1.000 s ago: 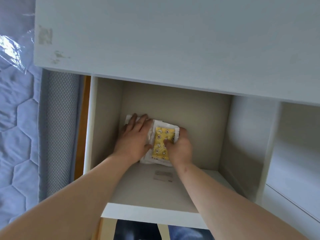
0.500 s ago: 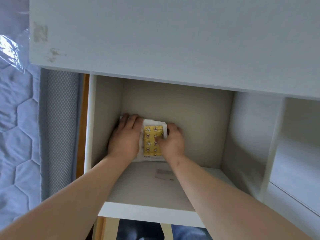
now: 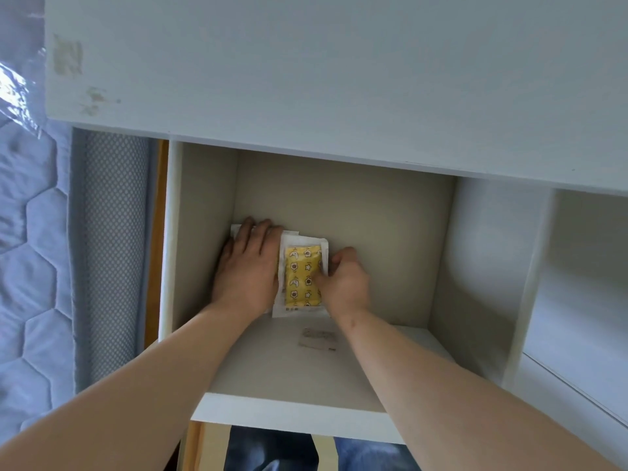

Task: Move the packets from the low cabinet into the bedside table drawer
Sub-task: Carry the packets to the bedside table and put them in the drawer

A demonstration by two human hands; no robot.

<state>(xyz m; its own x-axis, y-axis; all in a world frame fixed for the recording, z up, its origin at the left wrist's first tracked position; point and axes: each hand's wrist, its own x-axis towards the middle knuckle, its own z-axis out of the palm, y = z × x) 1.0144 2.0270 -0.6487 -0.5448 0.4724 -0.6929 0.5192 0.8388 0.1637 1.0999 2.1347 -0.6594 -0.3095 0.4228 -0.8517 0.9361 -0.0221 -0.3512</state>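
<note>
The packets (image 3: 302,277), the top one yellow with small pictures, lie on the floor of the open drawer (image 3: 292,416), in its far left part. The left hand (image 3: 249,266) rests flat on them with straight fingers. The right hand (image 3: 345,283) pinches their right edge with curled fingers. A small label (image 3: 317,338) lies nearer on the drawer floor. A quilted mattress (image 3: 30,266) is at the left.

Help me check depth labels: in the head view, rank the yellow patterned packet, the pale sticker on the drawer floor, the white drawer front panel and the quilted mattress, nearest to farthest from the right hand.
From the right hand:
1. yellow patterned packet: pinched, touching.
2. pale sticker: drawer floor, by the wrist.
3. white drawer front panel: near edge.
4. quilted mattress: far left, outside.
</note>
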